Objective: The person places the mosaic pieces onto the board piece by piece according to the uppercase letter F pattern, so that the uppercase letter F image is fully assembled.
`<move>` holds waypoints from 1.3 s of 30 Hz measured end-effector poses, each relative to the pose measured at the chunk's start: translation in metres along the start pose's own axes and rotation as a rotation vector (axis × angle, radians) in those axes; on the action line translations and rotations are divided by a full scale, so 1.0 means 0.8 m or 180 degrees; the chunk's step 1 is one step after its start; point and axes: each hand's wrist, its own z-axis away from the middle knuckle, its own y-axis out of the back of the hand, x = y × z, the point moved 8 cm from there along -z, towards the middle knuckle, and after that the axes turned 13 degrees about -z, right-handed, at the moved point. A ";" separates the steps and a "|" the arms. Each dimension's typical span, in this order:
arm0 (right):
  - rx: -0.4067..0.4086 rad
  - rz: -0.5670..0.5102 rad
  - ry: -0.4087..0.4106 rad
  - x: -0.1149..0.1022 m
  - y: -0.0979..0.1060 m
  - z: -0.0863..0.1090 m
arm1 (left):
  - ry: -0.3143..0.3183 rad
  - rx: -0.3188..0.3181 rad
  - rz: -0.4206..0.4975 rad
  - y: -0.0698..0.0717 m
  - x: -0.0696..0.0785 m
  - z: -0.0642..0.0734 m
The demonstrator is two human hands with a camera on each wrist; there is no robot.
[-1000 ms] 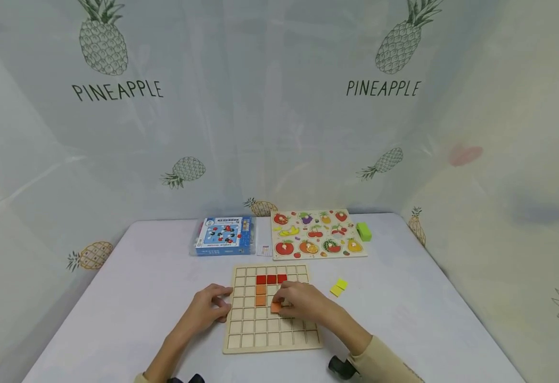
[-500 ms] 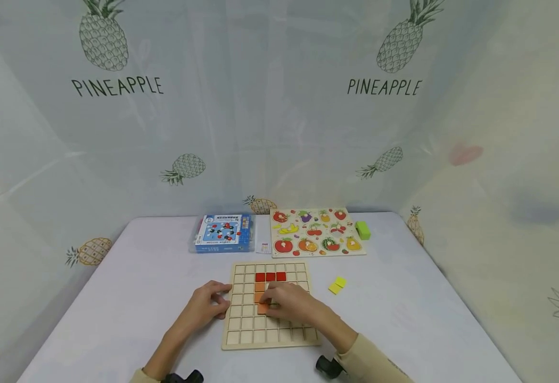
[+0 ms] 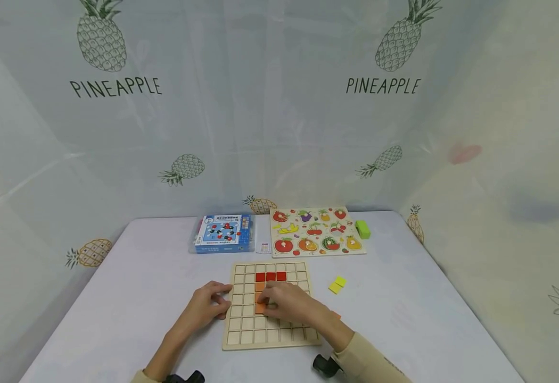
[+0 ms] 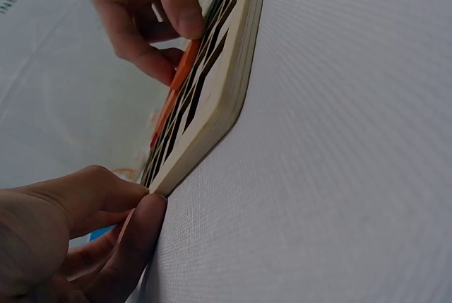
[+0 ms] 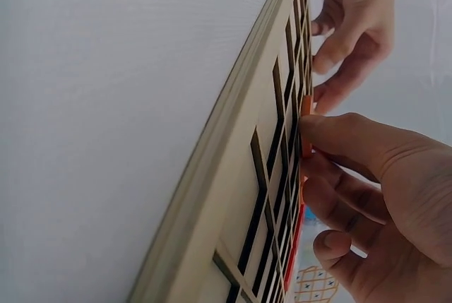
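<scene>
A wooden grid board (image 3: pixel 248 337) lies flat on the table. My left hand (image 3: pixel 207 304) holds its left edge with thumb and index finger. In the left wrist view, those fingertips (image 4: pixel 150 208) meet at the board's edge. My right hand (image 3: pixel 286 302) pinches an orange square tile (image 3: pixel 260 308) over the grid. In the right wrist view, this tile (image 5: pixel 306 133) is between thumb and fingers, at the board's surface. Above it sits an orange tile (image 3: pixel 260 286) in the same column, and a red tile (image 3: pixel 271 276) belongs to a short row farther back. My right hand partly covers the column.
Two yellow tiles (image 3: pixel 337 285) lie right of the board, and an orange piece (image 3: pixel 336 315) shows behind my right wrist. At the back stand a blue boxed set (image 3: pixel 222 234), a fruit puzzle board (image 3: pixel 318 232) and a green block (image 3: pixel 363 230).
My right hand has moved left across the board with the orange tile, to below the other orange tiles. My left hand has stayed at the board's edge.
</scene>
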 end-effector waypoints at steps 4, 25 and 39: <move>-0.0002 -0.0004 0.0018 -0.001 -0.001 0.000 | 0.0015 0.0000 -0.0022 -0.001 -0.001 0.000; 0.0237 -0.0181 -0.0418 0.048 0.055 0.062 | 0.0037 -0.0022 0.0027 -0.002 0.003 0.000; 0.0304 0.0013 -0.0671 0.101 0.084 0.145 | 0.0002 0.0000 0.0005 -0.001 -0.002 -0.002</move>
